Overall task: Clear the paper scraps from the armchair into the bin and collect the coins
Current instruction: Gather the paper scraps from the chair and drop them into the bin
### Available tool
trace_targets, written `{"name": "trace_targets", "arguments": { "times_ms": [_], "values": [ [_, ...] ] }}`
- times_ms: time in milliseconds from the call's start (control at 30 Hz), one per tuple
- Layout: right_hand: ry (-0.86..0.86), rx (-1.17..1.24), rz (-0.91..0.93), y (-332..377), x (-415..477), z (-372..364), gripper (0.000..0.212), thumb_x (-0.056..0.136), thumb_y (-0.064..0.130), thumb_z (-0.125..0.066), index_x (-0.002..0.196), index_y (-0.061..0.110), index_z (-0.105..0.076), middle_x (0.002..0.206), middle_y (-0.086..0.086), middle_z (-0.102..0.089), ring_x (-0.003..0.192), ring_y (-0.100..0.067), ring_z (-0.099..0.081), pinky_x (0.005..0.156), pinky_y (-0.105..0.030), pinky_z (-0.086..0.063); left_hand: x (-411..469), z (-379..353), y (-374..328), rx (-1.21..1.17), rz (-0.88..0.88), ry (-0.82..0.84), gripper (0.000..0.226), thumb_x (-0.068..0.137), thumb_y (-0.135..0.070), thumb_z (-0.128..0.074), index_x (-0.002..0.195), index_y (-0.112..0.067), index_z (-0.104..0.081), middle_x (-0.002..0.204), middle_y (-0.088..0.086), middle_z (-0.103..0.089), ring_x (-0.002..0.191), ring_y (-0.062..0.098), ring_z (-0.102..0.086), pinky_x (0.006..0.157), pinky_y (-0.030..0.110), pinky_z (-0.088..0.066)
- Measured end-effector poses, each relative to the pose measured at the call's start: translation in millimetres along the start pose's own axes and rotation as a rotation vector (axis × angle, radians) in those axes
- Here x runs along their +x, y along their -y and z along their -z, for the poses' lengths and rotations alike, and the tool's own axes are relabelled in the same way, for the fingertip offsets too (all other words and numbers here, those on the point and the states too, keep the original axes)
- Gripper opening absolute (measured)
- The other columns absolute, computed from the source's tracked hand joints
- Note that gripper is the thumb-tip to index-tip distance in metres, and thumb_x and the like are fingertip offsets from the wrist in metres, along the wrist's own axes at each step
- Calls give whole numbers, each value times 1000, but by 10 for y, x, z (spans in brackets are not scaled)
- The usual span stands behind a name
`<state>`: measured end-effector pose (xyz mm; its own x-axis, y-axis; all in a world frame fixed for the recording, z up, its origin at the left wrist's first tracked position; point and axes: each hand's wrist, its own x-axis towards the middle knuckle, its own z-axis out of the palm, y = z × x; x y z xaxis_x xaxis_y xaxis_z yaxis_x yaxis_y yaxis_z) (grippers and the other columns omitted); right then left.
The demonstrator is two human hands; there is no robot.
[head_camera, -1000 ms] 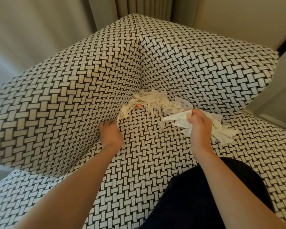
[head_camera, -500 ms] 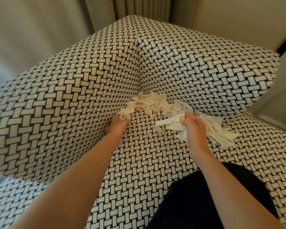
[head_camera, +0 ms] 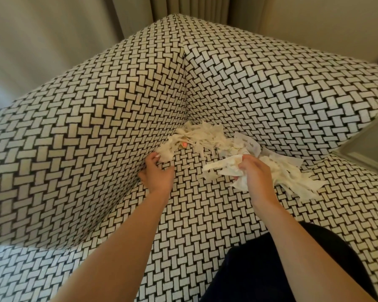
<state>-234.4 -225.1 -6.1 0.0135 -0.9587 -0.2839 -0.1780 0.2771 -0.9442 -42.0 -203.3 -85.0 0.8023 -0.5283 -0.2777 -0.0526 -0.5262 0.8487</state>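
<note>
Moved forward since a second ago, out of the crease between seat and side panel: left hand (head_camera: pixel 156 174), now with bent fingertips against the near left end of the paper scraps (head_camera: pixel 202 136); from behind, impossible to tell whether closed on any of them or only touching. Shifted slightly leftward over the same span: right hand (head_camera: pixel 254 173), fingers curled tight round a crumpled wad of white paper (head_camera: pixel 224 168), loose ends sticking out to the left and below the fist. Scraps heaped in the back corner of the armchair (head_camera: pixel 194 219), where seat, backrest and side panel meet, and trailing rightward along the foot of the backrest, past and under the right hand. Among the strips near the left end, a small orange-red bit (head_camera: pixel 184 144), too small to name. Just behind the right hand, lying on the heap, a larger sheet with dark marks (head_camera: pixel 248 143). Black-and-white basketweave upholstery all over seat, side and back. At lower right, a dark trouser leg (head_camera: pixel 282 269) over the front of the seat. Behind the chair back, beige curtain folds (head_camera: pixel 196 7).
</note>
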Motion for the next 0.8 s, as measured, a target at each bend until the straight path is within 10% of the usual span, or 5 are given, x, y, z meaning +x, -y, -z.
{"name": "trace_targets", "arguments": {
  "times_ms": [500,800],
  "values": [
    [54,13,-22,-32,54,-30,13,86,6,-48,77,-2,-54,78,-9,-50,74,-16,-43,63,-29,-35,118,-140,-152,84,263,-14,54,77,-34,-63,126,-20,-44,137,6,-35,129,26,-22,109,42,-25],
    [55,-14,-50,34,-3,-19,18,88,7,-49,76,12,-63,79,-2,-59,73,-13,-50,68,-28,-40,37,-49,-111,-14,130,139,46,81,-15,-61,112,-48,-52,128,-5,-39,125,24,-22,106,38,-17]
  ]
}}
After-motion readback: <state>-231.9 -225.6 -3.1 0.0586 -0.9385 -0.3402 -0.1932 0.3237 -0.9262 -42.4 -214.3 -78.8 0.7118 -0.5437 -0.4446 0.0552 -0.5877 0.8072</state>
